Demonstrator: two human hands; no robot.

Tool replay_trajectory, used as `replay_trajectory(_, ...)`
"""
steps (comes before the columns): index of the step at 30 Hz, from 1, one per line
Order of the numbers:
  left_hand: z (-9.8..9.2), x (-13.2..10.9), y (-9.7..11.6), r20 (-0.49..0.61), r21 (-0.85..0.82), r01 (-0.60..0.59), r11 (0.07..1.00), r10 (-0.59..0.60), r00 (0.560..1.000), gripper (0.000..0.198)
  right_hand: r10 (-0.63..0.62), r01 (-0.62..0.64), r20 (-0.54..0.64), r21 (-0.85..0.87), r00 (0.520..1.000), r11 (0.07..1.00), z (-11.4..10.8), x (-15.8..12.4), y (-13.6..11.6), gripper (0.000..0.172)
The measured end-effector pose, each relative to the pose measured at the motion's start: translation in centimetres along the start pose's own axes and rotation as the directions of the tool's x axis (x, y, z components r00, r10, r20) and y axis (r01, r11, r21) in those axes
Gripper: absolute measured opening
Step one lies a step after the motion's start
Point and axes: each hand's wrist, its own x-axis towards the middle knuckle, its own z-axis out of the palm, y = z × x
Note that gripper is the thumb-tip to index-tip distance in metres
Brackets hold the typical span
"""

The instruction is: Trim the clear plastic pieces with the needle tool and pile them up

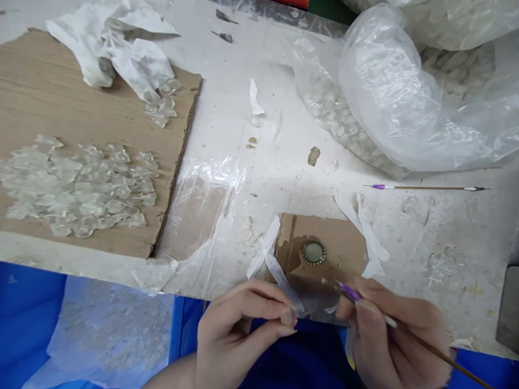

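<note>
My left hand [247, 319] pinches a small clear plastic piece [287, 317] between thumb and fingertips, just below the near edge of a cardboard square [340, 237]. My right hand [393, 329] grips a thin brown stick [430, 346] with a purple needle tip [351, 292], pointing left toward the left hand. The two hands are apart. On the cardboard square lies a round bottle cap [314, 252], its crimped rim around a pale, cloudy inside. A dark wet stain surrounds its left side. White tape strips [279, 275] hold the square's sides.
A larger cardboard sheet [101, 113] at left bears many clear plastic pieces [81, 183] and a crumpled white cloth [117, 43]. Clear bags [389, 92] fill the upper right. A second needle-tipped stick [425, 188] lies below them. Blue bins [32, 313] stand below the table's front edge.
</note>
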Motion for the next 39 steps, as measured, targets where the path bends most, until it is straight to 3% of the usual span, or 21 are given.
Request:
replay_trajectory(3, 0.4, 0.0, -0.1, -0.039, -0.216, 0.108, 0.97, -0.119, 0.992, 0.015, -0.129, 0.119, -0.024, -0.252, 0.991, 0.96, 0.1, 0.4, 1.4, 0.017)
replay_trajectory(6, 0.5, 0.1, -0.1, 0.031, -0.389, 0.222, 0.894, -0.228, 0.973, 0.014, -0.134, 0.117, -0.037, -0.298, 0.99, 0.947, 0.4, 0.4, 1.7, 0.02)
replay_trajectory(9, 0.5, 0.1, -0.3, 0.12, -0.51, 0.311, 0.802, -0.292, 0.949, 0.009, 0.003, 0.0, -0.113, 0.031, 0.994, 1.0, 0.8, 0.0, 0.7, 0.015)
replay_trajectory(12, 0.6, 0.0, -0.6, 0.174, -0.578, 0.346, 0.739, -0.303, 0.937, 0.008, 0.108, -0.095, -0.008, 0.419, 0.994, 0.903, 1.0, -0.1, -0.8, 0.016)
replay_trajectory(15, 0.6, -0.2, -0.8, 0.198, -0.61, 0.367, 0.703, -0.313, 0.929, 0.009, 0.078, -0.111, 0.086, 0.503, 0.993, 0.857, 1.2, -0.1, -1.5, 0.017)
replay_trajectory(22, 0.6, -0.3, -1.0, 0.229, -0.64, 0.396, 0.659, -0.328, 0.917, 0.011, 0.061, -0.136, 0.168, 0.483, 0.984, 0.865, 1.2, -0.3, -1.2, 0.019)
replay_trajectory(39, 0.6, -0.1, -0.6, 0.195, -0.588, 0.407, 0.699, -0.366, 0.91, 0.006, 0.028, -0.105, 0.188, 0.414, 0.982, 0.904, 1.1, 0.0, -1.2, 0.014)
